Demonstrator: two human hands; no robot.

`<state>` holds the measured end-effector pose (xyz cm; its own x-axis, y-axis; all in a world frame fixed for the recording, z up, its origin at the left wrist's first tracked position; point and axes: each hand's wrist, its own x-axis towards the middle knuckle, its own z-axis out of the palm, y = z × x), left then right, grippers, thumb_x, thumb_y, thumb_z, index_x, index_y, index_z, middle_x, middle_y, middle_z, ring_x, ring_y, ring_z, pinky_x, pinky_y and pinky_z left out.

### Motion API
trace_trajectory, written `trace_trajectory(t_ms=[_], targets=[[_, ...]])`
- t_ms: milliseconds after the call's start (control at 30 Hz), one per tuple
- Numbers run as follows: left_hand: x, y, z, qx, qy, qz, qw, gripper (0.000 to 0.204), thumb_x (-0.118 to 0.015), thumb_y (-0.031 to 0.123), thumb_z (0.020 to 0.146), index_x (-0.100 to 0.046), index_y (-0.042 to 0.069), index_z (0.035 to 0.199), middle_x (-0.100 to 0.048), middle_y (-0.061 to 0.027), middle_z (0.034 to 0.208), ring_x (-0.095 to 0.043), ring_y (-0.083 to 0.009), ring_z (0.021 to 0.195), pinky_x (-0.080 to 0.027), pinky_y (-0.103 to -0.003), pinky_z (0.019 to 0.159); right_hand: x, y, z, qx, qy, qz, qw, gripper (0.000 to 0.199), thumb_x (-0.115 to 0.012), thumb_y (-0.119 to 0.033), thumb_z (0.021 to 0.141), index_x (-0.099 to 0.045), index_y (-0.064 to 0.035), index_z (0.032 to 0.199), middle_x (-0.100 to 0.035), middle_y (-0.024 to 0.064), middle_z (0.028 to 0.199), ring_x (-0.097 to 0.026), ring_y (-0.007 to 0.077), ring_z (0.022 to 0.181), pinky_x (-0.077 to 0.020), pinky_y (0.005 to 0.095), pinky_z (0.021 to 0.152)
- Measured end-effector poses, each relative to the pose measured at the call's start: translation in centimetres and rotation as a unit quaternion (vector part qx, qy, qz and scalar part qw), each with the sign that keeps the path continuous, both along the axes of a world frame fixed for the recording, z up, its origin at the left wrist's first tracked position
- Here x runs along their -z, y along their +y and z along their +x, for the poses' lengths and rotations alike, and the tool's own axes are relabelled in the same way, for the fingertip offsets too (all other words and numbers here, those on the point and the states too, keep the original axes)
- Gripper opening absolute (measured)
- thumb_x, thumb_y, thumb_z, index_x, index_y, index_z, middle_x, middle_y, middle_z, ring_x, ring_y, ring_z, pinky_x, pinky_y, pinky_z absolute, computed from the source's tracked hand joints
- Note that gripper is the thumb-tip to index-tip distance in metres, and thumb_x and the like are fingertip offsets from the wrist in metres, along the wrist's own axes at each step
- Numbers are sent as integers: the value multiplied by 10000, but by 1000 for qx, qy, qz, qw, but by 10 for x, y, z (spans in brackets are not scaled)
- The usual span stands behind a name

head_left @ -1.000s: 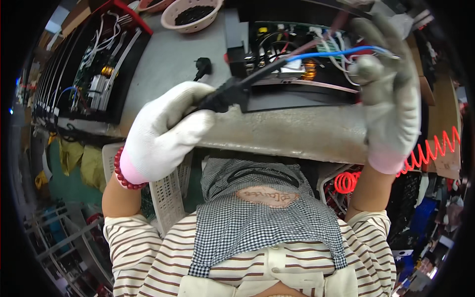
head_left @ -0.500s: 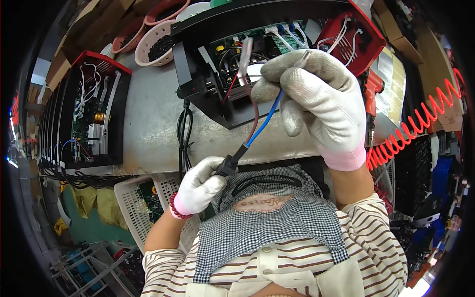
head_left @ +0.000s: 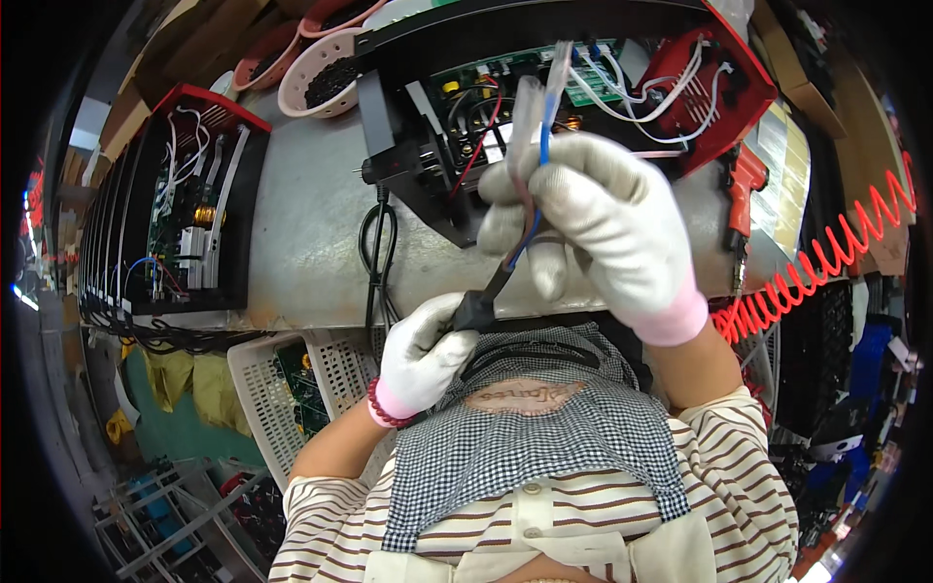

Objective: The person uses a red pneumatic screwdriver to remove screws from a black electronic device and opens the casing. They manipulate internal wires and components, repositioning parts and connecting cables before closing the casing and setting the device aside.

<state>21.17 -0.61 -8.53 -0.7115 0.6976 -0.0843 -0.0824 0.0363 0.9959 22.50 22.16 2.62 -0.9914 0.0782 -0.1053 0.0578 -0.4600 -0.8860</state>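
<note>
My left hand (head_left: 423, 355), in a white glove with a pink cuff, grips the black strain relief (head_left: 474, 311) of a power cord. From it a brown wire and a blue wire (head_left: 544, 148) run up to my right hand (head_left: 612, 228), gloved the same way. That hand pinches the two wires between thumb and fingers. Above the fingertips stand two clear sleeves, a wide one (head_left: 526, 109) over the brown wire and a narrower one (head_left: 560, 73) over the blue. Behind them lies an opened black metal case (head_left: 413, 199) with a green circuit board (head_left: 593, 89) and a red end panel (head_left: 743, 107).
A row of similar open black cases (head_left: 233, 209) stands at the left on the metal bench (head_left: 311, 209). Baskets of small dark parts (head_left: 326, 92) sit behind. At right are a red power screwdriver (head_left: 746, 185) and a coiled red hose (head_left: 812, 277). A white crate (head_left: 258, 389) is below the bench edge.
Both hands have shifted, the left one rightward and up. The blue wire's end, earlier pinched between my right fingertips, now points upward in a clear sleeve beside the brown wire's.
</note>
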Motion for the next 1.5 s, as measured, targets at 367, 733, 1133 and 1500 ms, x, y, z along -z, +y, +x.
trace_trajectory(t_ms=[367, 733, 1133, 1500], targets=[[-99, 39, -47, 26, 6, 80, 996, 580, -626, 426, 921, -558, -57, 1236, -604, -166, 1227, -608, -229, 1121, -502, -363, 950, 29, -3, 13, -142, 44, -62, 987, 280, -627, -232, 936, -652, 46, 962, -653, 97, 733, -533, 73, 490, -363, 201, 422], [-99, 54, -56, 26, -195, 167, 966, 198, -721, 51, 826, -652, 13, 1008, -699, -85, 957, -674, -140, 866, -556, -280, 796, 45, -5, 13, -138, 2, -94, 986, 318, -663, -248, 909, -640, 51, 1016, -677, 115, 816, -567, 93, 552, -417, 218, 479], [-95, 65, -46, -73, -151, 210, 963, 163, -736, 11, 801, -605, 66, 882, -661, -30, 841, -646, -106, 778, -547, -251, 727, 47, -6, 18, -137, -20, -101, 985, 365, -686, -277, 891, -634, 49, 1047, -683, 113, 848, -595, 104, 625, -456, 228, 551], [-100, 62, -38, -74, -143, 234, 959, 141, -707, 81, 871, -669, 38, 999, -707, -81, 957, -672, -116, 837, -557, -251, 749, 47, -5, 22, -135, -27, -105, 985, 412, -707, -304, 874, -629, 48, 1076, -687, 111, 878, -621, 114, 693, -491, 236, 618]])
